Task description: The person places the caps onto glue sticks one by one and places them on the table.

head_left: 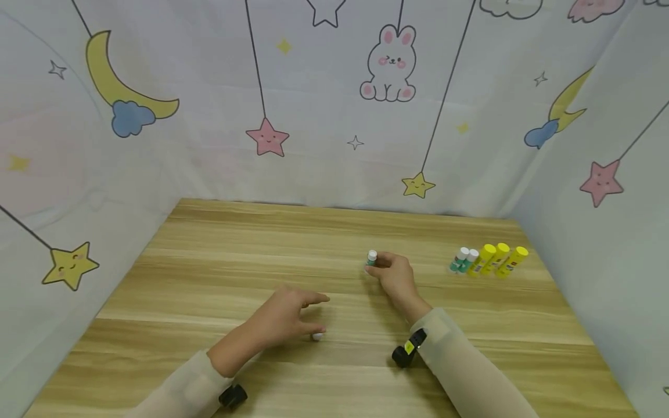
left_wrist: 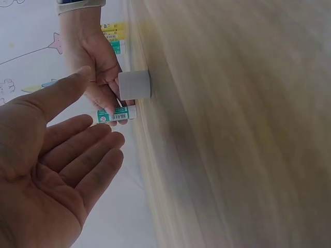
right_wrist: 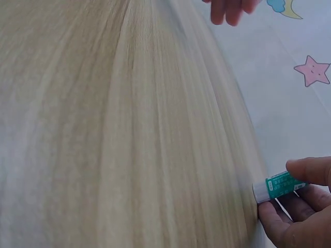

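My right hand (head_left: 398, 280) pinches a small green glue stick (head_left: 371, 260) between thumb and fingers, near the middle of the table. The right wrist view shows that glue stick (right_wrist: 283, 183) with its white end down at the wood. My left hand (head_left: 282, 318) hovers over the table with fingers extended and grips nothing. Close to its thumb stands a small white cylinder, which looks like a cap (head_left: 317, 337); the left wrist view has this cap (left_wrist: 134, 84) upright on the wood, apart from the fingers.
Upright at the right of the wooden table (head_left: 235, 244) are two green glue sticks with white caps (head_left: 463, 261), beside several larger yellow glue sticks (head_left: 496, 259). A printed cloth wall (head_left: 324, 174) encloses the table's back and sides.
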Demonstrator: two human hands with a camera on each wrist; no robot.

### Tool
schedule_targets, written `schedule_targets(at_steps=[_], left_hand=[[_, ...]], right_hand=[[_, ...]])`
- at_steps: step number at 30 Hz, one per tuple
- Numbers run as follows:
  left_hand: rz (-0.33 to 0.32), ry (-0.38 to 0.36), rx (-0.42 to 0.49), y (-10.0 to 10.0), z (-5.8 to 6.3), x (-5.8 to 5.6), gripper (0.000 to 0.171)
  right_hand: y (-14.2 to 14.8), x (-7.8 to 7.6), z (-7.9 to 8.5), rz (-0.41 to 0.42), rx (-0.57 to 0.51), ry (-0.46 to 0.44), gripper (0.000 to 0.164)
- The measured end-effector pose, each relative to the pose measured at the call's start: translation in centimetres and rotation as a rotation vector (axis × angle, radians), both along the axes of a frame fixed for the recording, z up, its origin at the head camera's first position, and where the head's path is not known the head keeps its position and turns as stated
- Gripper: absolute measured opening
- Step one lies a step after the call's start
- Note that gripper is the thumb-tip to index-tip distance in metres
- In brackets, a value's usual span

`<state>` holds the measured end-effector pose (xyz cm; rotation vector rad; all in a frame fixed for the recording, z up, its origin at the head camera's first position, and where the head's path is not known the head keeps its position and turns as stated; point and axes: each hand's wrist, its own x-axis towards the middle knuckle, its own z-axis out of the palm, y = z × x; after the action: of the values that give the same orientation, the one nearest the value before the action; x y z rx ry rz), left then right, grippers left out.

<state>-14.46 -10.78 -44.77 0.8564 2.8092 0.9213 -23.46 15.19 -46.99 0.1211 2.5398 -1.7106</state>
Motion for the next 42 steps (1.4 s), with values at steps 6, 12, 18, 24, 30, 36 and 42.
schedule_targets(at_steps=[6,12,18,24,30,36,42], left_hand=[[-0.024,-0.048,0.003,0.0,-0.1,0.1,0.050],[-0.071,-0.029,-0.006,-0.2,-0.5,0.1,0.045],[-0.118,0.000,-0.031,0.0,-0.6,0.2,0.042],[-0.147,-0.010,-0.051,0.2,-0.8,0.1,0.036],[-0.191,0.006,-0.087,0.4,-1.1,-0.1,0.036],[-0.230,0.048,-0.097,0.7,-1.2,-0.2,0.031],[-0.247,0.068,-0.101,0.9,-1.3,-0.2,0.018]], right_hand=[[0.0,0.0,0.1,-0.012,-0.008,0.004,0.039],[0.0,0.1,0.1,-0.015,0.007,0.001,0.039],[0.1,0.2,0.1,-0.021,0.017,0.003,0.039],[0.1,0.2,0.3,-0.027,0.026,0.000,0.038],[0.3,0.4,0.5,-0.021,-0.002,-0.010,0.041],[0.4,0.6,0.6,-0.014,-0.030,-0.007,0.043],[0.6,0.8,0.8,-0.006,-0.058,-0.002,0.043]])
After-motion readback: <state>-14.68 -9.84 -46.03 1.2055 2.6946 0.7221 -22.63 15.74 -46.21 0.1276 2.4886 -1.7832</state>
